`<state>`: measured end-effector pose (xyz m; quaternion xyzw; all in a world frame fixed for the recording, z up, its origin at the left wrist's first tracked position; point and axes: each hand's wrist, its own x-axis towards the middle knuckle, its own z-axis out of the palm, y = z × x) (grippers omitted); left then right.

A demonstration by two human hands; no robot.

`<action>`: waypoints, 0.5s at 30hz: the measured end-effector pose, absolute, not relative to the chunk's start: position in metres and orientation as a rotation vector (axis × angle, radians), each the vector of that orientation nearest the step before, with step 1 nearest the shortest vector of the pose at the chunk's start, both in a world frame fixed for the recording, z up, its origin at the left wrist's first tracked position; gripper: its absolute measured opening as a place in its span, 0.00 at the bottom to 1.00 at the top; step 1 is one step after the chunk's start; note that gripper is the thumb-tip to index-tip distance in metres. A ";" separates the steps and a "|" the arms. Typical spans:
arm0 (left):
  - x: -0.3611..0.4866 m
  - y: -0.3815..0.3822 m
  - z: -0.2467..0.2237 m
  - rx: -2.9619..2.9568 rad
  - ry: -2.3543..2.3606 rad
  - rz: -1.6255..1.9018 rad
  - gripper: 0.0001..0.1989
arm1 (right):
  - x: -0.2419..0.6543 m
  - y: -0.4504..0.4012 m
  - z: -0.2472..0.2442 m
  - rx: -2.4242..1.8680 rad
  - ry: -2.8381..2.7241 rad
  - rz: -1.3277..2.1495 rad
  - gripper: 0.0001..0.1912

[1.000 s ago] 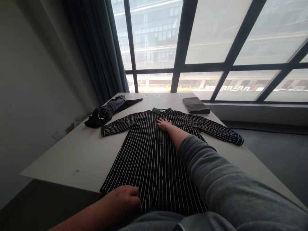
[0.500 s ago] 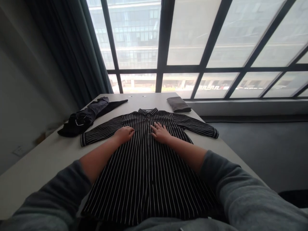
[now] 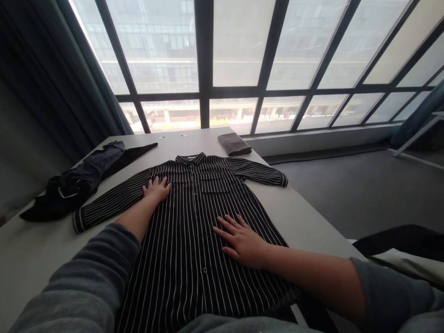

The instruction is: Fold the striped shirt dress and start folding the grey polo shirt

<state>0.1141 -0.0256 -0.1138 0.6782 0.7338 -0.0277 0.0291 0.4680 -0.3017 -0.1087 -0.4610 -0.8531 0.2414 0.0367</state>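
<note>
A black shirt with white stripes (image 3: 187,231) lies spread face up on the table, buttoned down the front, its collar toward the window and both sleeves out to the sides. My left hand (image 3: 157,188) rests on the upper left of the shirt near the sleeve seam, fingers spread. Lower down, over the right half of the front, my right hand (image 3: 243,241) lies with its fingers apart. Neither hand grips the cloth. The shirt's hem runs down toward my body, partly hidden by my clothing.
Dark clothes (image 3: 79,173) lie in a loose heap on the table's left side. A folded grey cloth (image 3: 234,144) sits near the far right edge of the white table (image 3: 305,217). Behind stands a large window. Dark and pale fabric (image 3: 405,249) shows at the lower right.
My left hand has moved left toward the sleeve seam and its fingers have spread. My right hand has slid down the front toward me. The view has turned to the right.
</note>
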 end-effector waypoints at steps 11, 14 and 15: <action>0.146 -0.064 -0.106 2.412 2.126 -0.018 0.35 | 0.564 -0.179 -0.108 -1.936 -1.955 0.124 0.29; 0.187 -0.085 -0.098 2.580 1.850 -0.019 0.35 | 0.636 -0.131 -0.113 -2.412 -1.357 0.149 0.34; 0.205 -0.090 -0.095 2.642 1.714 -0.020 0.35 | 0.656 -0.120 -0.116 -2.513 -1.207 0.200 0.35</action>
